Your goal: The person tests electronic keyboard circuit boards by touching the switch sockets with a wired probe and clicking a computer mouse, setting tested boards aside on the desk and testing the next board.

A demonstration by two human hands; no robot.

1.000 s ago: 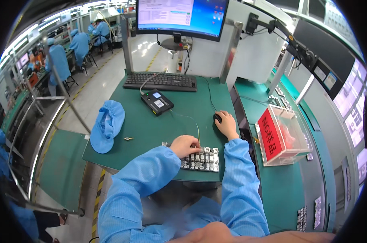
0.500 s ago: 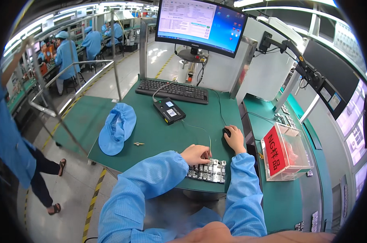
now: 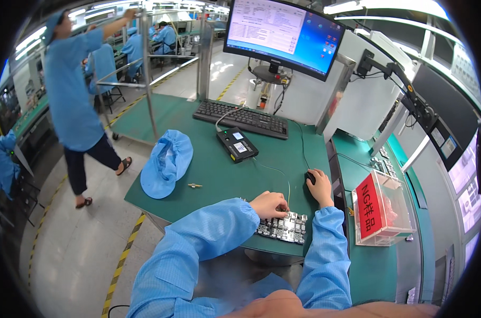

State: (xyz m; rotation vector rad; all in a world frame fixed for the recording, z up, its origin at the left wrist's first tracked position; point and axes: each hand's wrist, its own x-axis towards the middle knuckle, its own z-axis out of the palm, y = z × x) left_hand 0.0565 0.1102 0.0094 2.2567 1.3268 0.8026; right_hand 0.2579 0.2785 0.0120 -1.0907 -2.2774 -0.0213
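The panel of small metal-topped boards lies flat near the front edge of the green table, and it serves as the landmark; the left hand is over its far left part, thumb and fingertips pinched together on what looks to be the end of a thin cable; the right hand, well apart from the left, is curled over a black mouse beyond the panel's right end; farther off, beyond the panel and to its left, sits a black box with a lit display, from which the cable runs; as for progress, the cable seems brought to one board, so work there looks under way; whether its tip makes contact is hidden by the fingers; no board stands visibly marked or set aside, so how many are finished and how many remain cannot be told.
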